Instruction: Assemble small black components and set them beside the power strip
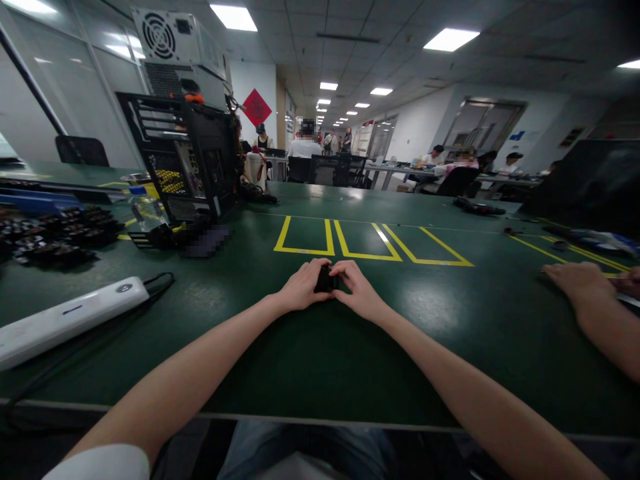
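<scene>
Between my two hands is a small black object (325,280), too dark and too covered by fingers to name. My left hand (301,285) closes around its left side. From the right, the thumb and fingers of my right hand (356,288) pinch the same object. Both hands rest low over the green tabletop (330,353), just in front of rectangles marked in yellow tape (367,256). The underside of the object is hidden.
At the left lie a white power strip (75,319) with a black cable, a pile of dark parts (60,230) and a clear bottle (146,210). Behind them stands an open black computer case (195,160). Another person's hand (580,280) reaches in at the right.
</scene>
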`<action>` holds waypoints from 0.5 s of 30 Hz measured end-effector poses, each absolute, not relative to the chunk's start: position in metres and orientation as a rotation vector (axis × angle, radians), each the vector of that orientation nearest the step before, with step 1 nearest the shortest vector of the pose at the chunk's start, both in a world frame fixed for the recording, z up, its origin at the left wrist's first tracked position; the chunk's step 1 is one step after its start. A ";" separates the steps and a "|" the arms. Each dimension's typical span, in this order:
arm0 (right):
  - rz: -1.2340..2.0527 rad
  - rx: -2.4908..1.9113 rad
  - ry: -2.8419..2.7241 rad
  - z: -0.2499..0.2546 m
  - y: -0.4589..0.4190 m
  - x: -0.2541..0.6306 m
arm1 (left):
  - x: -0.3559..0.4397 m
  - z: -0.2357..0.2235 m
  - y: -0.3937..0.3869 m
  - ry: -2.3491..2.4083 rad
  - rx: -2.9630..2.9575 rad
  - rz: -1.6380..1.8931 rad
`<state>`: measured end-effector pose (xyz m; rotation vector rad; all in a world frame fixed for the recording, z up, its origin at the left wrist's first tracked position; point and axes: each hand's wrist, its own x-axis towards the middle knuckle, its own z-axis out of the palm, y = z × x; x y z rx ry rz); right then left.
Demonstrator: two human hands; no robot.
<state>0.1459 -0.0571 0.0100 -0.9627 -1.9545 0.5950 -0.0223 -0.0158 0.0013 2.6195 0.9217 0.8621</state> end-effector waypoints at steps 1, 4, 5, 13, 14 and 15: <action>0.622 -0.958 -1.948 0.009 -0.056 0.147 | -0.022 0.001 -0.016 0.924 2.616 0.862; 0.707 -1.028 -1.928 0.006 -0.050 0.154 | -0.022 0.002 -0.016 0.931 2.591 0.846; 0.725 -1.077 -1.920 0.004 -0.048 0.158 | -0.023 0.002 -0.015 0.941 2.574 0.836; 0.637 -1.301 -1.953 -0.009 -0.039 0.171 | -0.028 0.003 -0.009 1.009 2.344 0.695; 0.625 -1.317 -1.948 -0.009 -0.039 0.170 | -0.028 0.003 -0.009 1.012 2.329 0.693; 0.620 -1.330 -1.944 -0.009 -0.038 0.170 | -0.028 0.003 -0.009 1.013 2.318 0.690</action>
